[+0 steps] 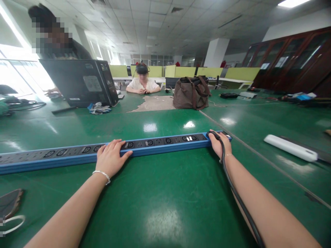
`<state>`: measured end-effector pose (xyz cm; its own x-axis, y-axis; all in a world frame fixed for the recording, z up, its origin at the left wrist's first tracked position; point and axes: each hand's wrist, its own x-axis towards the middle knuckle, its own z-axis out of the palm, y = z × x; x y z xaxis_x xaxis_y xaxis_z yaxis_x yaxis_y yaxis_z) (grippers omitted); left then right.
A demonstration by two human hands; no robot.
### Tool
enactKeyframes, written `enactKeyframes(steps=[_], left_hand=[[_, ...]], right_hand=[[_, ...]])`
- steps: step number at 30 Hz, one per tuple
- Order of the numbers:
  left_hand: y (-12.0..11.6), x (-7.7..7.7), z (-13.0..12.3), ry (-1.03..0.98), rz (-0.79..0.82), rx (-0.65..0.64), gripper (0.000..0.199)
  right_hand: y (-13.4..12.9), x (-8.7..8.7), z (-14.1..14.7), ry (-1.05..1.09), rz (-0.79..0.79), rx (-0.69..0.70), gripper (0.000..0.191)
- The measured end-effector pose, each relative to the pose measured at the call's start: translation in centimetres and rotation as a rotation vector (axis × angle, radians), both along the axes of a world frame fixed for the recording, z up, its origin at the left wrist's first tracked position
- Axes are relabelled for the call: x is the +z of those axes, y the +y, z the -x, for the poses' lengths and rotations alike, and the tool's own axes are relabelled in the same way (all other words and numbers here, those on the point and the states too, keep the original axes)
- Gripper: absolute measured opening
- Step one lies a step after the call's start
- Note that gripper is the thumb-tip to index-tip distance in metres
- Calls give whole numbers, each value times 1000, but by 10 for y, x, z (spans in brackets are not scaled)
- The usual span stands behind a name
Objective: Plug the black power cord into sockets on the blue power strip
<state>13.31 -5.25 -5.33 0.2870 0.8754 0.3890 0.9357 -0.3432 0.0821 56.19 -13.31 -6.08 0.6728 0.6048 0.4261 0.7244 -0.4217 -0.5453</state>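
A long blue power strip (155,146) with black sockets along its top lies across the green table. My left hand (111,156) wraps over the strip left of the middle, fingers across its top and thumb at the near side. At the right end, my right hand (220,144) is closed around the plug end of a black power cord (229,179), against the strip's end. That cord trails down over my right forearm toward the lower edge. My fingers partly hide the plug, and I cannot tell whether it is seated.
A white bar-shaped device (291,147) lies at the right, a phone (11,203) at the lower left. Farther back are a black computer case (82,84), gloves (99,109) and a brown bag (190,93). One person (143,84) sits opposite; another (77,50) is behind the case.
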Motion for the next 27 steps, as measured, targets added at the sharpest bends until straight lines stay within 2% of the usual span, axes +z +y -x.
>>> enactKeyframes(steps=[7,11,14,19,23,27], left_hand=[[1,-1,1,9,0,-1,57],[1,-1,1,3,0,-1,56],[0,0,0,-5,6,-6,56],[-1,0,0,-13,2,-4,55],[-1,0,0,-29,-1,-6,56],[-1,0,0,-32,-4,-8,54]], right_hand=[[-8,1,-2,-118,45,99,43],[-9,0,-1,-129,64,39,45],[-7,-5,-2,-127,32,21,46],[-2,-13,-6,-204,-51,90,43],[-1,-9,-4,-266,-84,-4,39],[1,-3,-5,-320,-75,86,40]])
